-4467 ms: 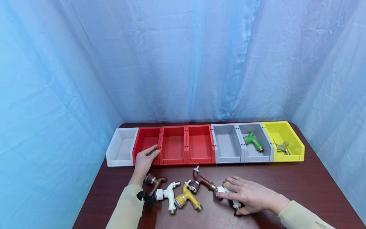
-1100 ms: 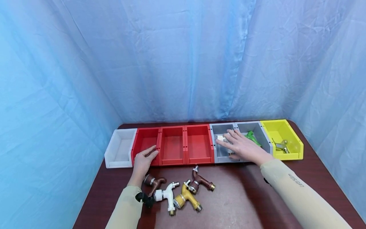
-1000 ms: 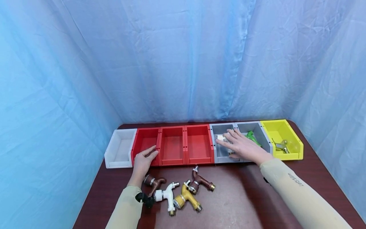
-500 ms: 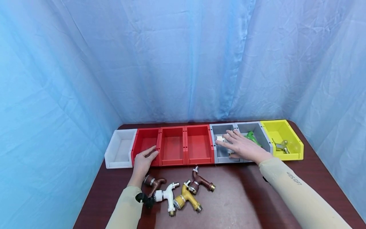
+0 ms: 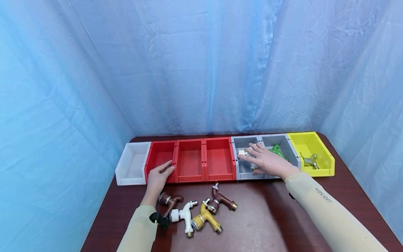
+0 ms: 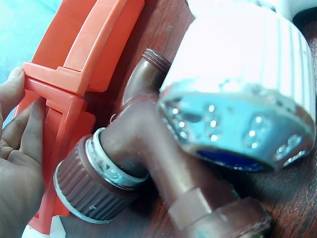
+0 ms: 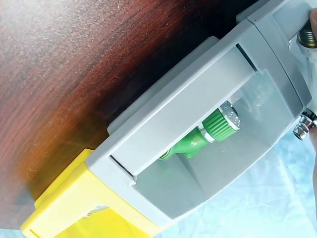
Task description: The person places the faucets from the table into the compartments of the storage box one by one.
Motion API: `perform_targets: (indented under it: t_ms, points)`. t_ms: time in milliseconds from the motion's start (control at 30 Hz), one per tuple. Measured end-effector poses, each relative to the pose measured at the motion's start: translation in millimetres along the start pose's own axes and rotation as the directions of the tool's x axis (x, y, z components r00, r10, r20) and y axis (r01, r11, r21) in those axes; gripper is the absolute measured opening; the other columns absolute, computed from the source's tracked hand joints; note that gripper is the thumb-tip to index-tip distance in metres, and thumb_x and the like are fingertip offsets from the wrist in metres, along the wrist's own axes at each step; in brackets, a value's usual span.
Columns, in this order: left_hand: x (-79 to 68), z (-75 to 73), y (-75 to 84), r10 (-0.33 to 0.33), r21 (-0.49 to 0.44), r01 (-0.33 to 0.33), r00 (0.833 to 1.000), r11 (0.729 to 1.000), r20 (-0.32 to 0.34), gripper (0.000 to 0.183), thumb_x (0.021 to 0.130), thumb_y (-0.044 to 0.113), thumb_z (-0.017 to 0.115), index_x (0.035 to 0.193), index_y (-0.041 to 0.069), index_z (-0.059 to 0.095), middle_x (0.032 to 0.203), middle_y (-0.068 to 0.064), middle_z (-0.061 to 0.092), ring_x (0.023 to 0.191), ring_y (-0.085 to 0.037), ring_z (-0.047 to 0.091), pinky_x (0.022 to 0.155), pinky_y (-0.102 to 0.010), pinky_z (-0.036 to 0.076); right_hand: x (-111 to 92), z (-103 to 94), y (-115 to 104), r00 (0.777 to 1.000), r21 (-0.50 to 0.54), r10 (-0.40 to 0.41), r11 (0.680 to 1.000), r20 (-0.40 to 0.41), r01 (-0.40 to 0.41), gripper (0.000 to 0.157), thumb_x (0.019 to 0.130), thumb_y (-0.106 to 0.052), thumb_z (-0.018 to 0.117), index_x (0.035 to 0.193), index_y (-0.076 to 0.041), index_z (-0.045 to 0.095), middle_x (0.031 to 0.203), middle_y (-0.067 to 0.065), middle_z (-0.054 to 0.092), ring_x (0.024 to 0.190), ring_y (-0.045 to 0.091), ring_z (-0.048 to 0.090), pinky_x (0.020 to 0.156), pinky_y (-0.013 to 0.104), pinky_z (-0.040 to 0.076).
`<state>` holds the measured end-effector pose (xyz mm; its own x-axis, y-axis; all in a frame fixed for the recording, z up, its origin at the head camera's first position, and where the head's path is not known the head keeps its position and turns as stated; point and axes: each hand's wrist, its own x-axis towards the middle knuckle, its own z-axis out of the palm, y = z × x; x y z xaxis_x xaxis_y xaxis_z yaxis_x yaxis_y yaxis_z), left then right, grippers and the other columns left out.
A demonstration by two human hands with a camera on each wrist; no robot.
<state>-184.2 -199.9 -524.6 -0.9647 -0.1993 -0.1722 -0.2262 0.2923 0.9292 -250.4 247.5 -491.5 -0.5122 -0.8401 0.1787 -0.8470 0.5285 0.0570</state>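
My left hand [image 5: 158, 176] pinches the front edge where two red bins [image 5: 190, 161] meet, thumb on one side and fingers on the other in the left wrist view. Over the left grey bin [image 5: 247, 175], my right hand [image 5: 267, 161] holds a white faucet [image 5: 242, 153], its fingers spread over it and hiding most of its body. Below the bins lie a brown faucet [image 5: 170, 201], a white faucet with ribbed knob [image 5: 185, 215], a yellow faucet [image 5: 206, 217] and a dark red faucet [image 5: 220, 199].
In the right grey bin lies a green faucet [image 7: 198, 141]. A metal faucet [image 5: 311, 161] lies in the yellow bin [image 5: 325, 171] at the right end. The white bin [image 5: 130, 181] ends the row at left. Blue curtains [image 5: 201, 70] hang behind the dark table [image 5: 252, 224].
My right hand has carried the white faucet from the table at right up to the left grey bin; in the last second it barely moves. My left hand stays on the red bins' edge.
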Motion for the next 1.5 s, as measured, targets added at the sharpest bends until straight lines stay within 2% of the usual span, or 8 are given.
perform_targets:
  t_ms: [133,333,600,900,967,1133,1333,1500]
  points:
    - [-0.5,0.1,0.5,-0.014,-0.002,0.014,1.0,1.0,-0.001,0.052,0.081,0.048,0.067,0.128,0.03,0.058,0.131,0.004,0.05,0.123,-0.022,0.039,0.085,-0.041,0.05,0,0.0,0,1.0,0.022,0.017,1.0,0.021,-0.018,0.09,0.067,-0.032,0.083,0.143,-0.021,0.038,0.138,0.02,0.042,0.131,0.043,0.029,0.103,0.057,0.026]
    - [0.1,0.1,0.2,-0.021,0.004,0.021,1.0,1.0,-0.001,0.051,0.081,0.049,0.066,0.128,0.031,0.058,0.131,0.005,0.051,0.123,-0.02,0.039,0.086,-0.04,0.05,-2,0.0,0,1.0,0.062,0.019,0.998,-0.007,-0.018,0.088,0.067,-0.029,0.084,0.142,-0.015,0.041,0.136,0.019,0.046,0.127,0.039,0.038,0.1,0.056,0.033]
    - [2.3,-0.3,-1.2,0.008,0.006,-0.008,1.0,1.0,-0.018,0.047,0.081,0.048,0.066,0.125,0.032,0.061,0.129,0.004,0.053,0.122,-0.02,0.041,0.091,-0.042,0.047,-12,-0.4,3,0.993,0.064,0.119,0.991,0.008,-0.119,0.081,0.075,-0.044,0.074,0.143,-0.018,0.039,0.137,0.013,0.046,0.127,0.035,0.039,0.1,0.055,0.033]
    - [2.7,-0.1,-0.9,0.008,0.008,-0.008,1.0,1.0,-0.011,0.052,0.08,0.051,0.066,0.127,0.029,0.059,0.13,0.003,0.052,0.123,-0.021,0.04,0.089,-0.042,0.048,-33,-12.1,16,0.977,0.069,0.213,0.975,0.007,-0.213,0.079,0.079,-0.049,0.068,0.145,-0.02,0.035,0.139,0.013,0.044,0.127,0.037,0.039,0.102,0.056,0.03]
    - [2.7,0.0,-1.3,0.007,0.011,-0.007,1.0,1.0,-0.011,0.052,0.08,0.052,0.066,0.127,0.03,0.059,0.131,0.003,0.052,0.123,-0.022,0.04,0.089,-0.042,0.048,-40,-14.2,21,0.964,0.074,0.266,0.961,0.016,-0.266,0.077,0.081,-0.05,0.065,0.145,-0.021,0.034,0.14,0.014,0.043,0.128,0.037,0.038,0.103,0.054,0.028]
    - [1.7,0.5,-0.5,0.007,0.015,-0.007,1.0,1.0,-0.01,0.052,0.081,0.05,0.066,0.128,0.029,0.059,0.132,0.002,0.051,0.124,-0.022,0.039,0.09,-0.042,0.048,-63,-19.7,34,0.909,0.112,0.415,0.902,0.047,-0.418,0.068,0.086,-0.049,0.06,0.144,-0.021,0.036,0.14,0.014,0.043,0.129,0.036,0.036,0.103,0.055,0.027]
    - [0.8,0.2,1.0,0.017,0.013,-0.017,1.0,1.0,-0.009,0.049,0.082,0.047,0.066,0.127,0.027,0.059,0.13,0.003,0.053,0.123,-0.021,0.041,0.091,-0.043,0.046,-93,-27.4,44,0.852,0.168,0.521,0.838,0.039,-0.52,0.064,0.087,-0.045,0.06,0.141,-0.017,0.042,0.136,0.017,0.046,0.126,0.041,0.037,0.099,0.057,0.032]
    - [-1.5,1.2,1.7,0.013,-0.012,-0.013,1.0,1.0,-0.005,0.047,0.084,0.044,0.066,0.127,0.027,0.059,0.129,0.001,0.054,0.121,-0.021,0.044,0.091,-0.042,0.047,-116,-27.0,54,0.788,0.176,0.612,0.77,0.073,-0.614,0.062,0.089,-0.036,0.062,0.142,-0.012,0.04,0.136,0.022,0.044,0.124,0.044,0.037,0.098,0.059,0.031]
